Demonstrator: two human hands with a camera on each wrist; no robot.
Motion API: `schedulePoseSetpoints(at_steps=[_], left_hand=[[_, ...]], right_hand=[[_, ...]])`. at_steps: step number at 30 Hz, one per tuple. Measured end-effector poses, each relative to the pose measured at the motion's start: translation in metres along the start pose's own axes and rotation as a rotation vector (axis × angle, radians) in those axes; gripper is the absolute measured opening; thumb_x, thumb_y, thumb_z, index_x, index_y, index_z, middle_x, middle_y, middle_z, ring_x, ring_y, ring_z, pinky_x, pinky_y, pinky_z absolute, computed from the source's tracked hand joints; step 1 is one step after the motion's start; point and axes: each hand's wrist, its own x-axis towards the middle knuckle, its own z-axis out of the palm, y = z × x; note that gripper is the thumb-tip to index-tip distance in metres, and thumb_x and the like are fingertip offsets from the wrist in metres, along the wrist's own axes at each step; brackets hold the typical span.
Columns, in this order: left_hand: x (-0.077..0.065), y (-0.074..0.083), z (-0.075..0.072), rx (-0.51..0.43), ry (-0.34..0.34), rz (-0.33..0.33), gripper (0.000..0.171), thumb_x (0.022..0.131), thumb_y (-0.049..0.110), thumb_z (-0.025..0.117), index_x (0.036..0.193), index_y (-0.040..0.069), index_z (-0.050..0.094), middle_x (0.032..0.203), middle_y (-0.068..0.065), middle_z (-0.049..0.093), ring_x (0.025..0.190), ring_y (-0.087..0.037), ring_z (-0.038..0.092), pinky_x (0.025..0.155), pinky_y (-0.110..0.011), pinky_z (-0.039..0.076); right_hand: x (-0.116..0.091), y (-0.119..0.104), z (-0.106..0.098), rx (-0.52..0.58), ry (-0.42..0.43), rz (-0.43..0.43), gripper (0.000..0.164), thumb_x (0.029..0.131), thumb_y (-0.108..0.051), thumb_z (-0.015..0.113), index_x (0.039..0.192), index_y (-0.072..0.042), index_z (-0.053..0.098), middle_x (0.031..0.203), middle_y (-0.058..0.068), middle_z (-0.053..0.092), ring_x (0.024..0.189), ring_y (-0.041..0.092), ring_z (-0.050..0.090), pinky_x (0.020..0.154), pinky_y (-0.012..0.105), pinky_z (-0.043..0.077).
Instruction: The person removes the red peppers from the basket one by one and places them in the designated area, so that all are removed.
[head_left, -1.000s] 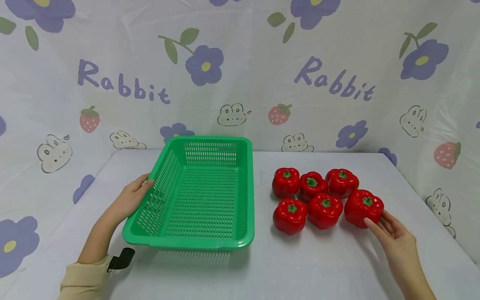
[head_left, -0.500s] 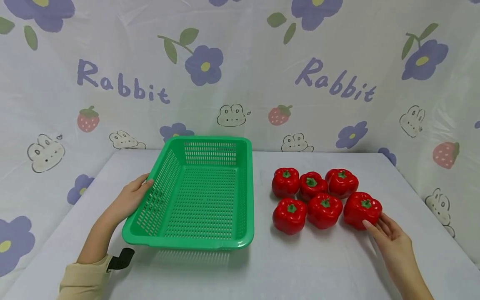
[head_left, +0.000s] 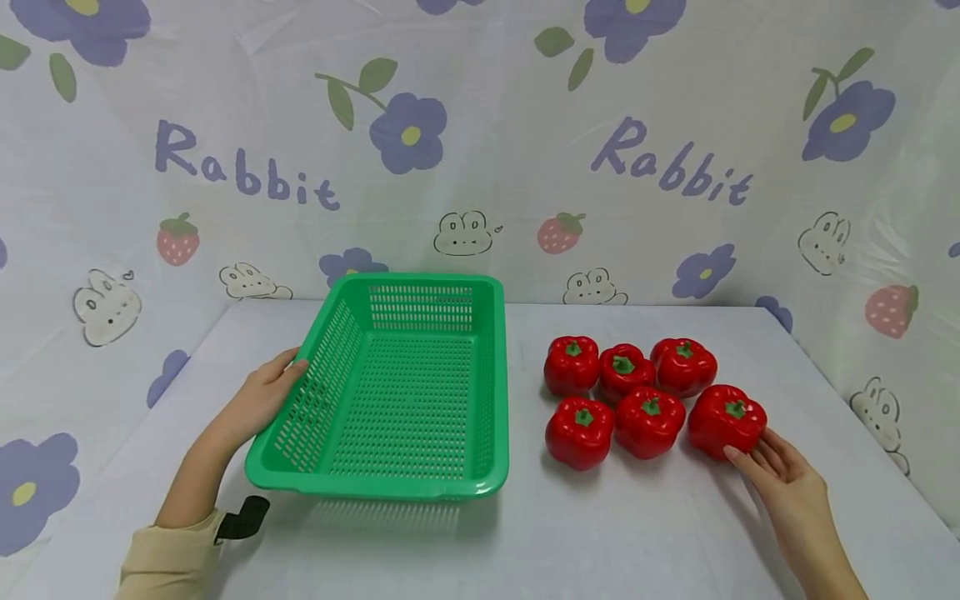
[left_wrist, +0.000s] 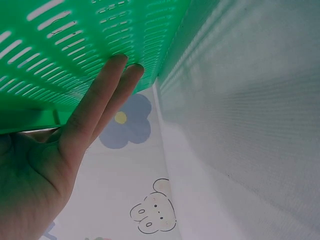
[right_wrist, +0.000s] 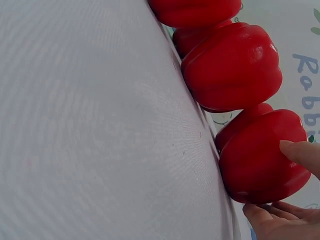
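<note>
A green plastic basket [head_left: 405,408] with slotted walls stands left of centre. My left hand [head_left: 262,396] holds its left side, the thumb at the rim; in the left wrist view, fingers [left_wrist: 97,102] lie against the outer wall. At the right end of a group of red bell peppers, my right hand [head_left: 795,492] grips one red bell pepper [head_left: 726,421]. The right wrist view shows the thumb on this pepper [right_wrist: 262,157] and the other fingers beneath and behind it. The pepper looks to be on or very near the table; any gap is hard to tell.
Several other red bell peppers with green stems sit close together in two rows, among them a front-left pepper [head_left: 579,437] and a back-left pepper [head_left: 572,367]. A white cloth covers the table [head_left: 600,542]. Behind it hangs a patterned curtain [head_left: 517,158].
The right hand and its bell pepper have lowered slightly and shifted a little left, then barely moved. The left hand and the basket stay where they were.
</note>
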Motion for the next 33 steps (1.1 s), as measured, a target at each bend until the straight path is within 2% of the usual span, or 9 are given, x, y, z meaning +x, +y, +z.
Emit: schedulePoseSetpoints(at_steps=[8,12,15,22,24,28,33], left_hand=[[0.001,0.001,0.0,0.002,0.003,0.011,0.063,0.107,0.041,0.027,0.153,-0.003,0.024,0.141,-0.033,0.045,0.11,-0.036,0.058,0.09,-0.047,0.047],[0.001,0.001,0.0,0.006,0.005,0.012,0.063,0.107,0.04,0.027,0.152,-0.003,0.023,0.142,-0.033,0.044,0.113,-0.038,0.056,0.093,-0.05,0.045],[0.001,0.001,0.001,0.004,0.005,0.011,0.063,0.107,0.04,0.028,0.152,-0.003,0.023,0.143,-0.033,0.042,0.115,-0.039,0.055,0.093,-0.051,0.045],[0.0,0.004,0.0,0.012,0.016,0.013,0.063,0.107,0.041,0.029,0.154,-0.001,0.022,0.143,-0.033,0.043,0.114,-0.04,0.056,0.092,-0.051,0.046],[0.0,0.004,-0.001,0.027,0.02,0.004,0.065,0.107,0.043,0.029,0.154,-0.001,0.021,0.146,-0.034,0.04,0.123,-0.044,0.051,0.096,-0.057,0.043],[0.001,0.002,-0.002,0.05,0.018,-0.014,0.07,0.106,0.049,0.026,0.155,-0.001,0.019,0.153,-0.033,0.029,0.14,-0.051,0.03,0.107,-0.066,0.03],[0.001,0.004,-0.006,0.055,-0.002,0.002,0.071,0.105,0.05,0.025,0.156,0.002,0.014,0.155,-0.033,0.024,0.142,-0.053,0.021,0.109,-0.068,0.024]], right_hand=[[-0.003,-0.004,-0.001,-0.027,-0.028,0.006,0.112,0.082,-0.06,0.067,0.157,-0.021,-0.005,0.165,0.004,-0.001,0.152,0.027,0.008,0.114,0.041,0.025],[-0.006,-0.011,-0.001,-0.099,-0.022,0.005,0.111,0.084,-0.064,0.063,0.157,-0.02,-0.009,0.165,0.004,-0.004,0.153,0.028,0.002,0.116,0.048,0.023],[-0.009,-0.015,0.001,-0.175,-0.001,-0.041,0.106,0.088,-0.063,0.057,0.156,-0.019,-0.01,0.165,0.007,-0.005,0.152,0.032,-0.001,0.116,0.054,0.022],[-0.016,-0.028,0.0,-0.372,0.058,-0.245,0.09,0.098,-0.057,0.042,0.156,-0.014,-0.011,0.162,0.02,-0.011,0.148,0.046,-0.008,0.108,0.072,0.016],[-0.017,-0.033,0.001,-0.426,0.068,-0.307,0.087,0.099,-0.056,0.039,0.157,-0.012,-0.009,0.162,0.023,-0.012,0.147,0.048,-0.01,0.104,0.076,0.015],[-0.021,-0.042,0.006,-0.527,0.079,-0.474,0.081,0.101,-0.05,0.039,0.157,-0.005,0.0,0.16,0.029,-0.008,0.146,0.05,-0.013,0.102,0.079,0.008],[-0.021,-0.059,0.02,-0.634,0.088,-0.651,0.078,0.101,-0.045,0.044,0.155,0.001,0.012,0.157,0.036,0.0,0.144,0.056,-0.009,0.104,0.078,-0.003]])
